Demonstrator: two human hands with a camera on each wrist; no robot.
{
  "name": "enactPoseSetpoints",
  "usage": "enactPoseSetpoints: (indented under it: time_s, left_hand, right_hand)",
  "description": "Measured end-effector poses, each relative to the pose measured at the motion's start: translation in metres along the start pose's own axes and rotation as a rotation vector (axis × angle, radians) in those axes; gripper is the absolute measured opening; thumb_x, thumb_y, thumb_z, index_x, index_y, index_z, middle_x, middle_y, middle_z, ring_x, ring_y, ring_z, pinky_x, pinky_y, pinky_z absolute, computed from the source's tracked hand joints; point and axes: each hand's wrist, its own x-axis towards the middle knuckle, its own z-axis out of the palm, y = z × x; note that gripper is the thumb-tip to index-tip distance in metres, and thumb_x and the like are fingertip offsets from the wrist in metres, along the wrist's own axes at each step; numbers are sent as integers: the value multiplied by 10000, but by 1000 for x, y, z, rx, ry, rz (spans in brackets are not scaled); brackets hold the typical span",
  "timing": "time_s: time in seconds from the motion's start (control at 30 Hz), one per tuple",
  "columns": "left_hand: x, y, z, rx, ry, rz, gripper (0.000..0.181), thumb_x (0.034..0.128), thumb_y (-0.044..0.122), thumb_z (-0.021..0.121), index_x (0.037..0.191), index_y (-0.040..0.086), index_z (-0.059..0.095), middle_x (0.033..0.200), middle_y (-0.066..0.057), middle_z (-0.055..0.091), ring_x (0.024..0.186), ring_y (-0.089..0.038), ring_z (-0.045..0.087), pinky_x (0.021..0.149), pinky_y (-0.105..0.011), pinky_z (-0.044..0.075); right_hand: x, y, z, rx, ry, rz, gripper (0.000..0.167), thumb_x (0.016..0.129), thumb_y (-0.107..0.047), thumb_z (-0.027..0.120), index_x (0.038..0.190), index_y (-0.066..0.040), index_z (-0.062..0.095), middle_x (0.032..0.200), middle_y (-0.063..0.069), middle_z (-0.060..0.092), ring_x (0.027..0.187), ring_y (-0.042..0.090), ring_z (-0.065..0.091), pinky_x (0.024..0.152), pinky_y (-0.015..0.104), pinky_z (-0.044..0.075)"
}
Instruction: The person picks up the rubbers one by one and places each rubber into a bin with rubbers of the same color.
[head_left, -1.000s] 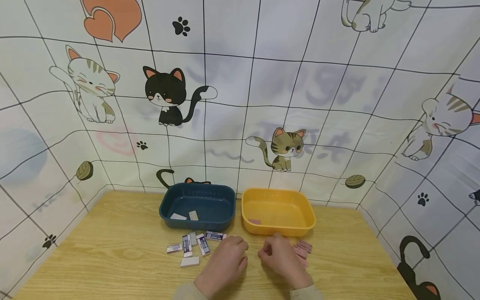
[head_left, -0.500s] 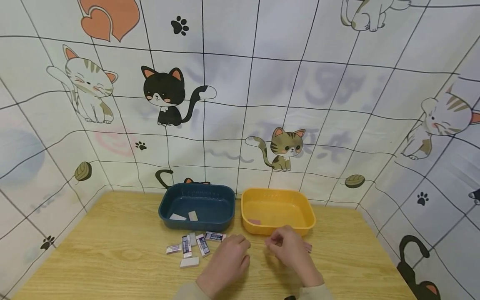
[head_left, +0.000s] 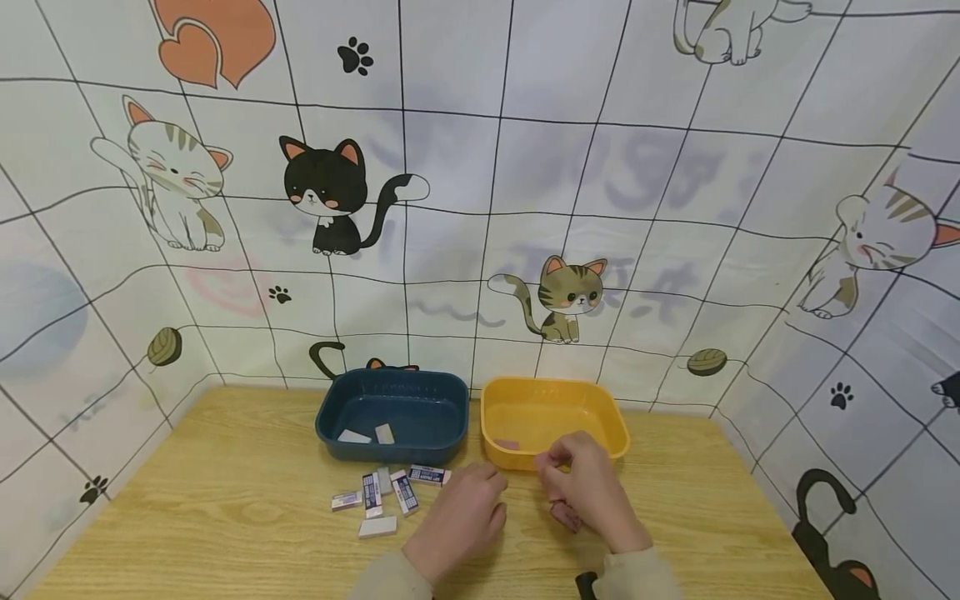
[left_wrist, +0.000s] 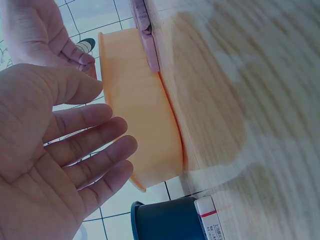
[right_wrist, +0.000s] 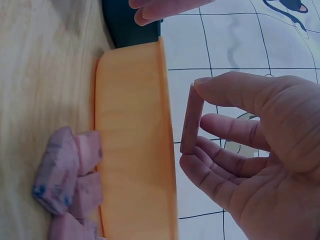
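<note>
My right hand (head_left: 588,487) pinches a pink eraser (right_wrist: 192,120) between thumb and fingertips, beside the front rim of the yellow bin (head_left: 615,417). Several pink erasers (right_wrist: 57,170) lie on the table by that bin, partly hidden under my right hand in the head view. My left hand (head_left: 461,517) hovers over the table with relaxed fingers and nothing in it; the left wrist view shows its palm (left_wrist: 50,145). One pink eraser (head_left: 507,444) is inside the yellow bin.
A dark blue bin (head_left: 392,452) stands left of the yellow one, with two light erasers (head_left: 384,433) inside. In front of it lie several white erasers, some in printed sleeves (head_left: 372,495). A patterned cloth (head_left: 450,250) hangs behind.
My right hand has risen from the table toward the yellow bin's front rim with a pink eraser pinched in its fingers. My left hand has shifted only slightly to the right.
</note>
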Motion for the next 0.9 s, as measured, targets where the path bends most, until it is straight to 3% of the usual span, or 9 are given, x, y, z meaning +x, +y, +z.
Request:
enactPoseSetpoints:
  time_s: [0.23,0.5,0.77,0.9]
  left_hand:
    - [5,0,1,13,-24,-6,58,867,135,752,914,108,730,858,30,625,784,-129,561,754,-314,502]
    - [8,1,3,18,-44,-6,50,867,141,759,891,119,721,847,45,618,766,-111,541,727,-289,484]
    - [11,1,8,26,-20,23,56,850,134,758,844,128,703,813,44,594,752,-125,555,692,-295,475]
    - [13,1,12,38,-32,20,57,858,137,752,843,130,697,810,46,579,761,-121,556,700,-295,479]
  right_hand:
    - [14,1,-3,-70,-17,13,126,907,-166,800,845,-110,706,924,12,615,885,171,596,811,394,536]
    - [33,3,-3,-117,-29,-16,139,889,-143,812,870,-58,704,880,43,603,813,187,579,746,374,539]
    - [52,11,5,-156,-82,29,185,913,-178,787,832,-55,676,855,53,580,771,191,519,678,336,483]
    - [59,13,10,-143,-115,89,197,914,-190,787,828,-60,667,872,65,562,777,203,516,662,325,463]
